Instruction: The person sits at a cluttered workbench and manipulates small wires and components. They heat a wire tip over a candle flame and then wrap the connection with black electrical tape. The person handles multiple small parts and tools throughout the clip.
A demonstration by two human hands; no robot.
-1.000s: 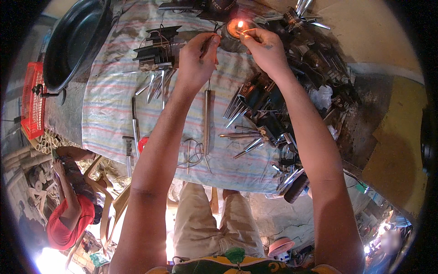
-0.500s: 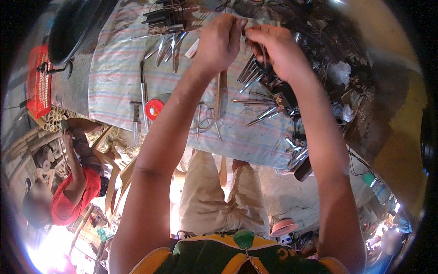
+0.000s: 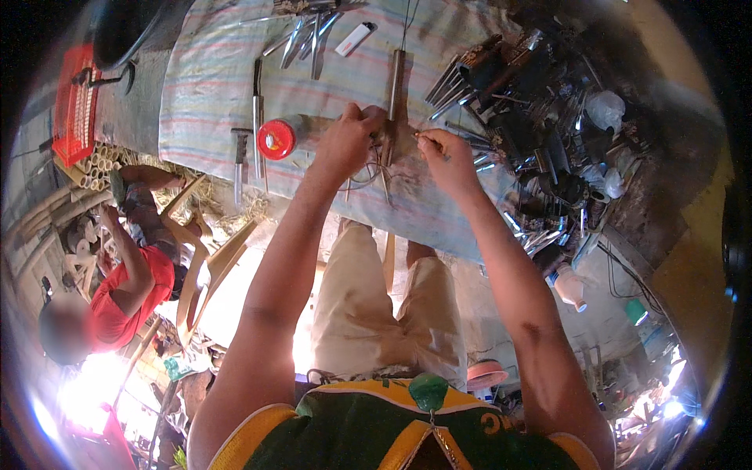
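My left hand [image 3: 345,142] is closed, fingers curled, beside a metal tube [image 3: 396,88] on the striped cloth. What it holds is hidden. On the other side of the tube, my right hand [image 3: 450,160] pinches thumb and fingers together on something too small to make out. Below my left hand, a loop of thin wire [image 3: 362,182] lies on the cloth. A jar with a red lid [image 3: 276,139] stands left of my left hand. Right of the tube, several thin metal rods [image 3: 448,84] point toward my right hand.
The striped cloth [image 3: 207,117] covers the work surface. A white lighter [image 3: 356,39] and a hammer-like tool [image 3: 240,164] lie on it. Dark tools and clear plastic bags [image 3: 605,110] crowd the right side. A person in red [image 3: 133,298] sits at the left, near a red basket [image 3: 74,102].
My hands were close together at the far side; now they are apart and nearer to me, on either side of the tube. The view has shifted, so the things on the cloth appear higher.
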